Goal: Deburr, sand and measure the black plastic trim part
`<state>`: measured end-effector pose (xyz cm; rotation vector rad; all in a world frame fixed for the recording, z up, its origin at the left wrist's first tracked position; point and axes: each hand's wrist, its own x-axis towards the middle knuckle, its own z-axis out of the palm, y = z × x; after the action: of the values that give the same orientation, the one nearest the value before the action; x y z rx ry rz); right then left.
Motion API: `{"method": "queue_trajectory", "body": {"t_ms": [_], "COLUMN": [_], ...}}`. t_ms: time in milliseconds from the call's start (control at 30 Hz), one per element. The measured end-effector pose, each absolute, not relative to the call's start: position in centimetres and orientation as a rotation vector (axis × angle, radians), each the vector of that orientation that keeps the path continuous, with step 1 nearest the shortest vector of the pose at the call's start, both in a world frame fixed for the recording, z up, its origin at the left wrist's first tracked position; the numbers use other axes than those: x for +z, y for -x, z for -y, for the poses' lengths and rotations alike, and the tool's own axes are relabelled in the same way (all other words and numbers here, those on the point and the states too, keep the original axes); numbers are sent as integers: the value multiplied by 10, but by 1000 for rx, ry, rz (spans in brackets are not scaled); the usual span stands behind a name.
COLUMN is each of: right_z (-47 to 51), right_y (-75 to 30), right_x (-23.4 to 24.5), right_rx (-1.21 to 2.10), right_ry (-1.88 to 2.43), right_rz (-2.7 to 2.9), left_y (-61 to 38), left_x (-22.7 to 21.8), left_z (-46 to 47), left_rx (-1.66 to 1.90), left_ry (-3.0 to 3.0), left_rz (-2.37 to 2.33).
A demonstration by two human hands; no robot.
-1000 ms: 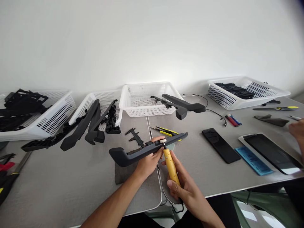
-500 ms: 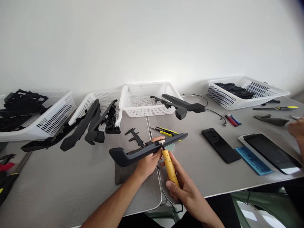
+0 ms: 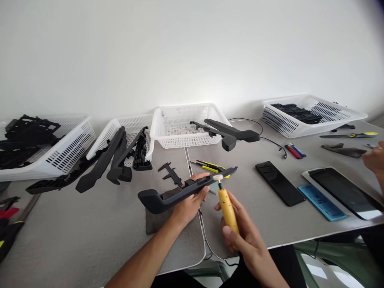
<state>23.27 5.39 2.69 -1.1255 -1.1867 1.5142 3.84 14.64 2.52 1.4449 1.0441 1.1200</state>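
Observation:
My left hand point(image 3: 188, 204) grips a long black plastic trim part point(image 3: 156, 197) near its middle and holds it level above the table. My right hand point(image 3: 244, 236) is wrapped round a yellow-handled rotary tool point(image 3: 228, 206). The tool's small white tip point(image 3: 218, 177) touches the part's upper edge toward its right end. Under the part lies a dark grey mat point(image 3: 154, 218).
White baskets point(image 3: 180, 128) with black parts line the back of the grey table point(image 3: 75, 236). A caliper point(image 3: 170, 173), a yellow utility knife point(image 3: 210, 166), a phone point(image 3: 279, 183), a blue pad point(image 3: 322, 202) and a tablet point(image 3: 345, 193) lie around. Another person's hand point(image 3: 373, 160) is at the far right.
My right hand has moved the yellow tool rightward along the black part, so its tip now sits nearer the part's right end. The left hand keeps the part still.

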Motion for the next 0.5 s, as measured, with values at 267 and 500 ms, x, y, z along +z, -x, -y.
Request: {"method": "queue_trajectory", "body": {"t_ms": [267, 500], "right_z": [-55, -56], "right_y": [-252, -255], "right_x": [49, 54], "right_rx": [1419, 1303], "right_ry": [1323, 1343], "right_rz": [1328, 1466], "left_y": [-38, -35], "left_x": [29, 28], "left_z": [-147, -150], "left_rx": [1211, 1235], "left_ry": [-1629, -1822], "left_rz": [-1017, -1004]}}
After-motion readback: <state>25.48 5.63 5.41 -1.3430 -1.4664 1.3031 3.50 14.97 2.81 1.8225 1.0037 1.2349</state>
